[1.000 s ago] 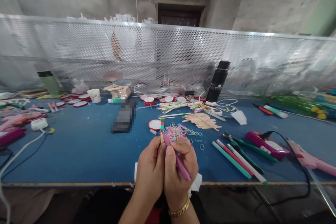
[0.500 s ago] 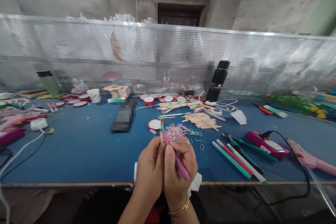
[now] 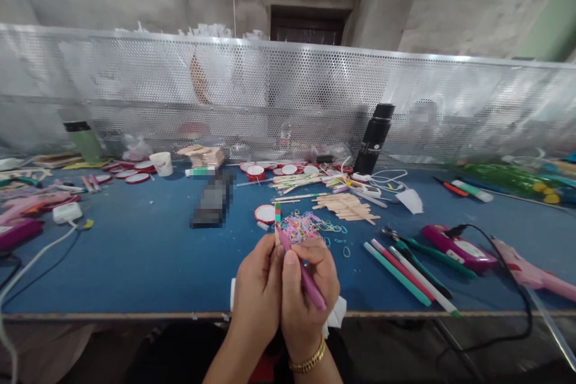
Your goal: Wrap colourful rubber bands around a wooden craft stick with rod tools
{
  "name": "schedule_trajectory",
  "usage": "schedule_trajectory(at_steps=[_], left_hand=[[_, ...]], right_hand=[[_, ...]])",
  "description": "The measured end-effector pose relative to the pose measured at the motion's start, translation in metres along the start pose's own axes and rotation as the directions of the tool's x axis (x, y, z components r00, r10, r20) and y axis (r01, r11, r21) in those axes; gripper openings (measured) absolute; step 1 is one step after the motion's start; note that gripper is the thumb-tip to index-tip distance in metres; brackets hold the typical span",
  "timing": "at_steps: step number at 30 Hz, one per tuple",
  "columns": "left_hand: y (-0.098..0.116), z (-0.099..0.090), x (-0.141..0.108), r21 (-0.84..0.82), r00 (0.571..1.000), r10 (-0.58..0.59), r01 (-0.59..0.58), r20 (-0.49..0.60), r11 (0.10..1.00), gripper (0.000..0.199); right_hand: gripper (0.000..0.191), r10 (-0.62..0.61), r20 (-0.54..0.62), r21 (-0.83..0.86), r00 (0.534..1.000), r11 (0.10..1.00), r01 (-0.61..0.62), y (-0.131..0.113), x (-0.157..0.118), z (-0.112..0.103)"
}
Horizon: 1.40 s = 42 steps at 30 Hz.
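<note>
Colour-banded wooden craft stick (image 3: 278, 213), over the blue tabletop (image 3: 180, 270), sits pinched in the fingers of your left hand (image 3: 258, 282), while the fingers of your right hand (image 3: 300, 303) pinch a purple marker (image 3: 311, 285), its tip at the stick's banded end

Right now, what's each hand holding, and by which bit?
The right hand grips a purple pen near its tip; the left hand holds a colour-banded stick by its lower part.

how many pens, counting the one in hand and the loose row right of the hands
4: a purple pen in the right hand, and a teal pen, a pink pen and a white pen lying side by side on the blue table. More may be hidden.
</note>
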<state>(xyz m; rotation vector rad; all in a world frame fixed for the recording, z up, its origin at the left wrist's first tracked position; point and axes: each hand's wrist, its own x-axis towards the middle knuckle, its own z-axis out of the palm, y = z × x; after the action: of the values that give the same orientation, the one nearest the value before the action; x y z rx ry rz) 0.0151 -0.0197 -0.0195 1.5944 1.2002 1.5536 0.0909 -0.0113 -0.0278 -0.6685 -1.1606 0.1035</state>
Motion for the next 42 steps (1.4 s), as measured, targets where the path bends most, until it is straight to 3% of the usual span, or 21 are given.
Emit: schedule_trajectory(at_steps=[14,23,30,36,42], left_hand=[[0.0001,-0.0005,0.0008,0.027,1.000,0.002,-0.002,-0.012,1.000,0.036],[0.0009,-0.0008,0.0016,0.056,1.000,-0.001,0.002,-0.012,0.998,0.035],[0.0008,-0.0009,0.0008,0.045,1.000,0.018,-0.017,-0.020,0.999,0.036],[0.0015,-0.0007,0.0017,0.046,0.999,0.021,-0.019,-0.025,0.999,0.034],[0.0011,-0.0008,0.0010,0.032,0.999,0.021,-0.020,-0.024,0.999,0.035]], right_hand=[[0.009,0.009,-0.003,0.040,1.000,0.999,-0.009,0.0043,-0.0030,0.0001],[0.010,-0.011,-0.052,-0.071,0.999,0.997,0.007,0.0001,-0.0007,0.0002],[0.010,-0.009,-0.043,0.025,0.999,1.000,0.010,0.0016,-0.0027,0.0016],[0.010,-0.010,-0.049,-0.054,0.999,0.999,0.007,0.0002,-0.0013,0.0007],[0.010,-0.017,-0.042,-0.009,0.999,1.000,0.017,0.0013,-0.0017,0.0007]])
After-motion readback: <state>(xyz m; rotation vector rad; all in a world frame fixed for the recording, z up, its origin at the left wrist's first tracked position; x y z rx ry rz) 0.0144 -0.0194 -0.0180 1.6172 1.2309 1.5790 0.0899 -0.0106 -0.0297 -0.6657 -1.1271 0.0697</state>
